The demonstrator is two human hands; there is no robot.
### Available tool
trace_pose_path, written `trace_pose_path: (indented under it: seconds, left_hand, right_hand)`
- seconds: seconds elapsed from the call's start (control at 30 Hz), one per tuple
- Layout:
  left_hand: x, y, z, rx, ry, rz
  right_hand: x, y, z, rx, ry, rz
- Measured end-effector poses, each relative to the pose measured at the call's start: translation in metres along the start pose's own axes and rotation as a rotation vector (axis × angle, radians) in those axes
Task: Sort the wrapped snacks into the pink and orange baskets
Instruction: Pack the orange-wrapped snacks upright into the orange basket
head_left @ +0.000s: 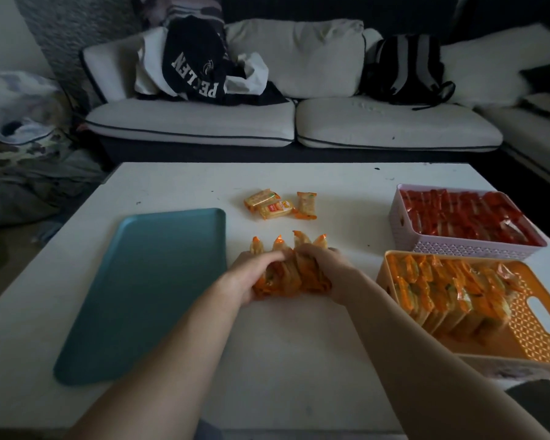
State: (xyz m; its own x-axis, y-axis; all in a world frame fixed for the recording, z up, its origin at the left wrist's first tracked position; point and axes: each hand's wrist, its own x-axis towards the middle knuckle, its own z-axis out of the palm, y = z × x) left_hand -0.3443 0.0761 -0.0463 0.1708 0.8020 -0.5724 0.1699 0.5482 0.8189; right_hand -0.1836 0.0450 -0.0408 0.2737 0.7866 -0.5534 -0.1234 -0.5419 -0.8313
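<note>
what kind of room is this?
Most likely a home living room: a cushioned sofa with clothes and a backpack on it, facing a low white table.

Home living room: cushioned sofa [292, 122], low white table [178, 185]

Glossy, crinkled plastic wrappers [291, 274] catch light on a smooth, matt white table [178, 182]; perforated plastic baskets, pink [458, 249] far right, orange [540, 347] near right; a smooth matt teal tray [146, 290] left.
</note>
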Motion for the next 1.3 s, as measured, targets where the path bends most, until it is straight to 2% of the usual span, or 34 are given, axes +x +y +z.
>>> trace_pose_path:
  seconds: [0.17, 0.3, 0.43, 0.6, 0.73, 0.83, 0.87, 0.93, 1.03, 1.13, 1.2, 1.3]
  left_hand:
    - [-0.032, 0.010, 0.015, -0.029, 0.031, 0.076]
    - [-0.060, 0.027, 0.035, -0.042, 0.056, 0.264]
    - [-0.102, 0.034, 0.083, -0.079, 0.106, 0.449]
    - [-0.131, 0.026, 0.178, -0.079, 0.102, 0.515]
    - [-0.144, 0.012, 0.252, 0.077, -0.057, 0.573]
    - [-0.143, -0.003, 0.283, 0.239, -0.167, 0.628]
    - [-0.142, -0.006, 0.287, 0.329, -0.179, 0.661]
    - [-0.136, -0.011, 0.288, 0.574, -0.178, 0.749]
    - [-0.131, -0.021, 0.280, 0.970, -0.102, 0.894]
    - [-0.121, -0.029, 0.268, 1.214, 0.125, 0.954]
    - [-0.118, -0.028, 0.259, 1.266, 0.214, 0.914]
    - [-0.116, -0.020, 0.242, 1.207, 0.174, 0.791]
  right_hand:
    - [-0.037, -0.009, -0.005, 0.043, -0.021, -0.074]
    - [-0.071, -0.030, -0.022, -0.057, 0.014, -0.236]
    - [-0.105, -0.045, -0.072, -0.168, 0.041, -0.398]
    - [-0.134, -0.035, -0.171, -0.143, 0.136, -0.477]
    - [-0.149, -0.006, -0.247, -0.074, 0.234, -0.458]
    - [-0.148, 0.019, -0.277, -0.033, 0.268, -0.399]
    - [-0.146, 0.026, -0.279, -0.068, 0.293, -0.387]
    - [-0.137, 0.037, -0.278, -0.292, 0.406, -0.389]
    - [-0.126, 0.048, -0.267, -0.579, 0.490, -0.361]
    - [-0.121, 0.047, -0.264, -0.567, 0.508, -0.370]
    - [-0.122, 0.044, -0.266, -0.619, 0.535, -0.438]
    - [-0.124, 0.037, -0.272, -0.600, 0.507, -0.477]
